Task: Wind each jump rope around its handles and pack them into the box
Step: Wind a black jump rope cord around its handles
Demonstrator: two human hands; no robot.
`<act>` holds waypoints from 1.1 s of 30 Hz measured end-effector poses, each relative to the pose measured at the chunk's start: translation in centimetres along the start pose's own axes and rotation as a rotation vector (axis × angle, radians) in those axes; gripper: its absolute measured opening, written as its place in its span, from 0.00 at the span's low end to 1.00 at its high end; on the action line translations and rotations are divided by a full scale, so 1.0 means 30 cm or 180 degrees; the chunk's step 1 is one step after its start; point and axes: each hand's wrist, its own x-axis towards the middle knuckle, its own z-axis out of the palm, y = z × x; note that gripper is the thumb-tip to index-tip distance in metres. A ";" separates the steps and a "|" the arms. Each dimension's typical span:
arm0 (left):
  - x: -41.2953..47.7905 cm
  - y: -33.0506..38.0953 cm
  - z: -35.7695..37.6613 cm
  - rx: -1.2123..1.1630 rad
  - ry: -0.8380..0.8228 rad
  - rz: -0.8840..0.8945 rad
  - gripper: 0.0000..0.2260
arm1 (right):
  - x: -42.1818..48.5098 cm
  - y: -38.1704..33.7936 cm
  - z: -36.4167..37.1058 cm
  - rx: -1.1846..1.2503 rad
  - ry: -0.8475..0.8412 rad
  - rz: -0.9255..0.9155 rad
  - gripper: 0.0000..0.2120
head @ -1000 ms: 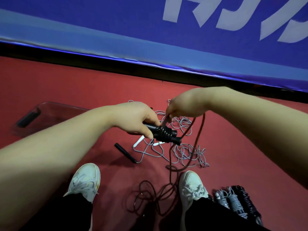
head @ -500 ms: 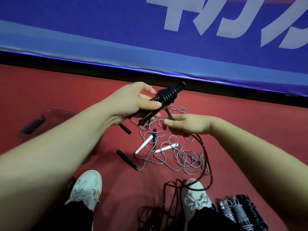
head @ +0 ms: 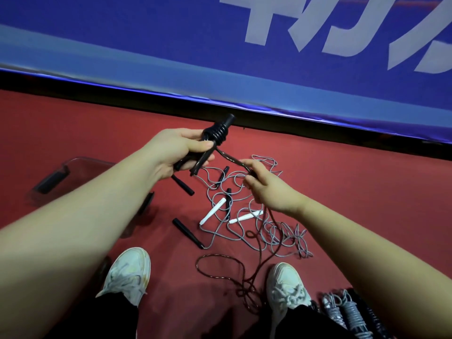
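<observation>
My left hand (head: pixel 171 152) grips two slim black handles (head: pixel 229 119) with glossy dark cord (head: pixel 216 136) coiled tightly round them, while my right hand (head: pixel 269 192) pinches its slack.

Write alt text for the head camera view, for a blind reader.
A left hand grips two black handles partly wound with dark rope, while the right hand pinches the rope's loose length. Tangled grey ropes lie on the red floor beyond two white shoes, with a clear box at left and wound ropes at bottom right.
</observation>
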 end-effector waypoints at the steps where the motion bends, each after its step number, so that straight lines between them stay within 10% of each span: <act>1: -0.003 0.007 0.002 -0.0140 -0.0017 0.0029 0.09 | -0.006 -0.003 0.003 0.0338 -0.0010 0.0053 0.14; 7: -0.011 0.029 0.030 -0.0070 -0.0203 0.0429 0.15 | -0.028 -0.028 0.000 0.0037 -0.0962 0.0558 0.23; 12: -0.044 0.035 0.059 0.1684 -0.0125 0.1294 0.21 | 0.026 -0.165 -0.150 0.1272 0.0868 -0.0054 0.22; 26: -0.017 0.019 0.092 0.0921 -0.0245 0.1437 0.23 | 0.087 -0.259 -0.019 0.2542 0.1624 -0.0415 0.14; 33: -0.023 0.041 0.105 0.1192 0.0095 0.1575 0.24 | 0.092 -0.238 -0.014 0.1992 0.1514 -0.0282 0.18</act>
